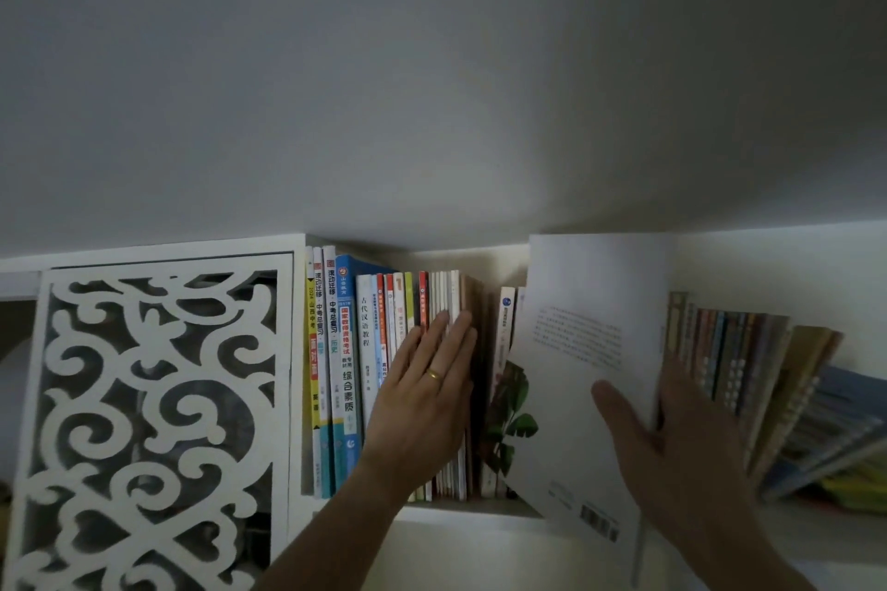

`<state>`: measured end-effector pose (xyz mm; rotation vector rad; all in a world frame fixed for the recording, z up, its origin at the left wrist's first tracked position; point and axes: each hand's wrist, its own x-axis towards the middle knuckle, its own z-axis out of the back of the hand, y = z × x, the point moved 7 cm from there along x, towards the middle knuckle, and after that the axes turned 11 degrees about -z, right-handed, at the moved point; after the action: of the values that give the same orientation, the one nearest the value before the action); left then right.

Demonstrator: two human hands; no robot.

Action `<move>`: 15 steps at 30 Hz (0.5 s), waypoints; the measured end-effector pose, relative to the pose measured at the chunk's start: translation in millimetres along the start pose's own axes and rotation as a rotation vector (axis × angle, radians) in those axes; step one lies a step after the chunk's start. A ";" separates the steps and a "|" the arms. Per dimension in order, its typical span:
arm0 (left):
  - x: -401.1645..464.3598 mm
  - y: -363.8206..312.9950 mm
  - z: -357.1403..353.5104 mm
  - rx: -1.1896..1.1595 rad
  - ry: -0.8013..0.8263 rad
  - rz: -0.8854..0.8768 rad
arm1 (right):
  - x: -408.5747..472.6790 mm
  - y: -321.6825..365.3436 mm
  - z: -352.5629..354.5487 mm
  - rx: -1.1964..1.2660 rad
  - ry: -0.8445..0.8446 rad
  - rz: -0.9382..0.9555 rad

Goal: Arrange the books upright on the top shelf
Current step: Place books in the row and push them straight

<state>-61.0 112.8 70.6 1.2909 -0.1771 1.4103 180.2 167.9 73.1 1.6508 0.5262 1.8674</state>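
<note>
1. Cutout panel [158,422], lower left of frame: white scrollwork over dark gaps.
2. Upright books [384,350], centre: yellow, blue, red, white spines.
3. Large book [566,389], right of centre: white cover, green leaves, black barcode.
4. Ring [434,374]: gold.

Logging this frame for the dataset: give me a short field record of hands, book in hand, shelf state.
left hand: flat, fingers straight, pressing the upright books; gold ring on one finger
right hand: grips the white book, thumb on its back cover
white book: tilted, barcode at lower corner, in front of the gap right of the upright row
leaning books: right of the white book, slanted, not upright
shelf: white, carved panel at left
task state: unfinished
</note>
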 end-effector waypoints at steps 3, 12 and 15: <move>-8.5 11.8 0.6 0.064 0.046 0.049 | -4.9 7.3 -20.8 -0.030 0.037 0.033; -8.3 11.3 -4.8 0.017 0.094 0.097 | -3.4 61.4 -33.9 -0.227 -0.040 0.333; -8.7 9.2 -7.5 0.002 0.092 0.110 | -2.3 65.2 -37.2 -0.272 -0.097 0.387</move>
<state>-74.7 109.9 66.2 1.2309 -0.1869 1.5605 132.9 120.6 107.3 1.7324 -0.0963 2.0041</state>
